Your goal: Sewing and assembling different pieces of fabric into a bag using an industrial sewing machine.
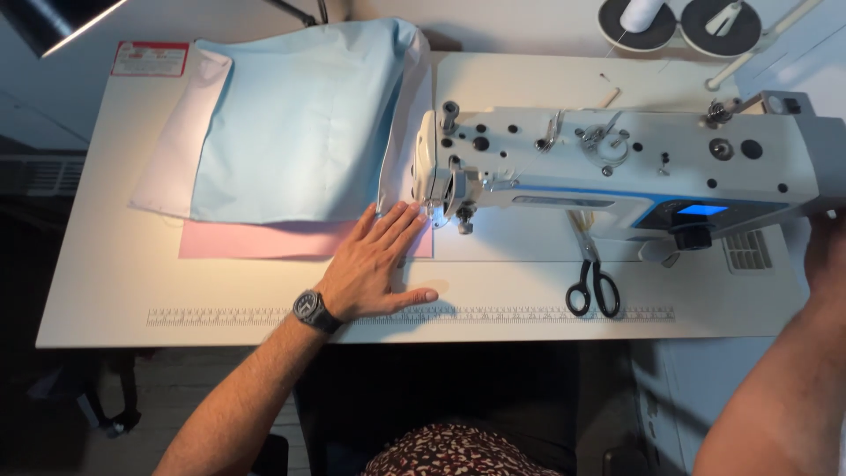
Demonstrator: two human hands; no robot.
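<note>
Surface: white, with a printed ruler strip along your near edge and a red-and-white label at its far left corner.

Sewing machine: white, long-bodied, lying across the right half of the surface, its lit needle end pointing left and a blue screen on its front.

Light blue fabric: a broad folded piece spread left of the machine, with white fabric showing beneath its left side.

Pink fabric: a flat strip under the blue piece, its near edge exposed, running right to the needle.

Your left hand: open and flat, palm down on the pink fabric, fingertips just beside the needle; it presses and grasps nothing. A dark watch sits on the wrist.

Your right hand: at the machine's right end, mostly cut off by the frame edge; I cannot tell whether it is open or closed.

Scissors: black-handled, lying on the surface in front of the machine.

White thread spool: on a dark round stand at the far edge.
</note>
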